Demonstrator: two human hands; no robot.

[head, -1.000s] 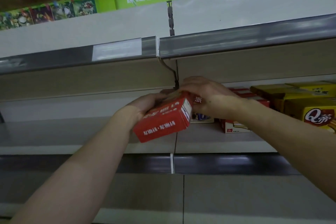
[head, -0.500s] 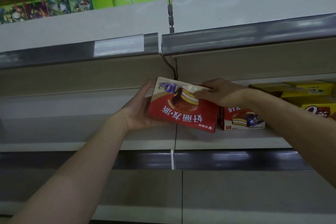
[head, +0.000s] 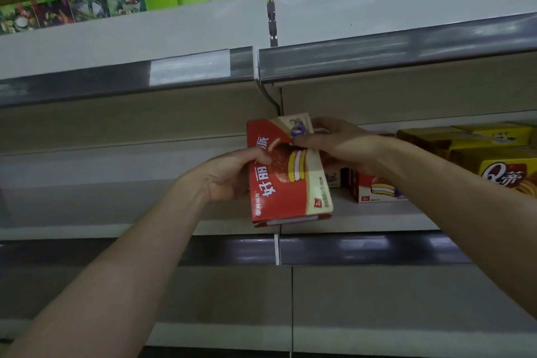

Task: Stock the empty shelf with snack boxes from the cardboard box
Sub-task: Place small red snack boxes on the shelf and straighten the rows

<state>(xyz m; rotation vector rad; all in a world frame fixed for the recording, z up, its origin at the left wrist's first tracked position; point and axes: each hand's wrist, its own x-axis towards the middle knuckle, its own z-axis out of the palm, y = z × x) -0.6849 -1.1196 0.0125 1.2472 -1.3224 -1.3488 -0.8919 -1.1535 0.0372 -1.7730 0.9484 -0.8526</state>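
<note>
Red snack box (head: 286,183) gripped between both hands (head: 229,174) (head: 340,145)

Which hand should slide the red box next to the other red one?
Probably the left hand: it grips the red box on its outer side, so it can push toward the shelved box. The right hand lies between them.

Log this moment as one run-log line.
left hand: grips red snack box | right hand: holds its top end | box: on end, slightly tilted, at shelf front
</note>
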